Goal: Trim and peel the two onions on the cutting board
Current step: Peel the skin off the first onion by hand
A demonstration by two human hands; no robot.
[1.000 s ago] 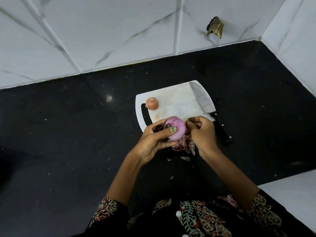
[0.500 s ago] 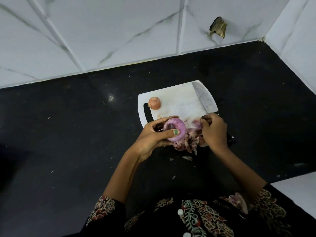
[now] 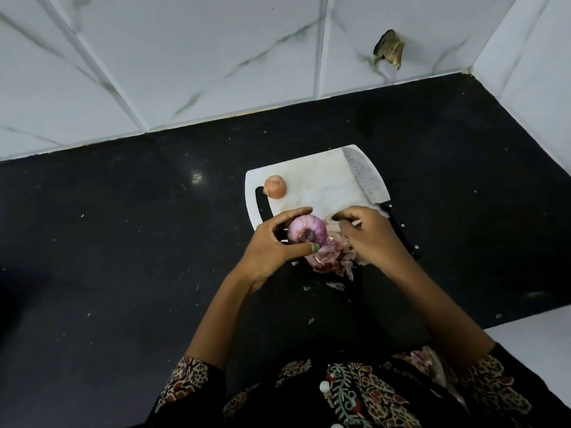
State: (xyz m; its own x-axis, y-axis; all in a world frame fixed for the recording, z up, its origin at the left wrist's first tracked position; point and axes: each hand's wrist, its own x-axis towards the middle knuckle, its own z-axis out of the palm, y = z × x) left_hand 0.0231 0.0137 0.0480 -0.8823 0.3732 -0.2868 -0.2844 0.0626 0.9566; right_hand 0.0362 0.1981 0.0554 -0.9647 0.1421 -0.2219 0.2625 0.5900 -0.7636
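Observation:
My left hand (image 3: 272, 242) grips a purple peeled onion (image 3: 306, 232) just above the near edge of the white cutting board (image 3: 321, 183); its dark root end faces me. My right hand (image 3: 367, 236) sits to the right of the onion, over a heap of onion skins (image 3: 330, 257), fingers curled down into the skins. What they pinch is hidden. A second onion (image 3: 275, 186), small and still in its orange-brown skin, lies on the board's far left by the handle slot.
A broad knife (image 3: 364, 177) lies along the board's right edge, its black handle (image 3: 401, 233) partly behind my right hand. Skin scraps dot the black counter (image 3: 123, 242). White marble wall tiles rise behind and to the right.
My right hand pulled away from the onion to the right and down onto the skin heap. My left hand turned the onion so its root end faces me.

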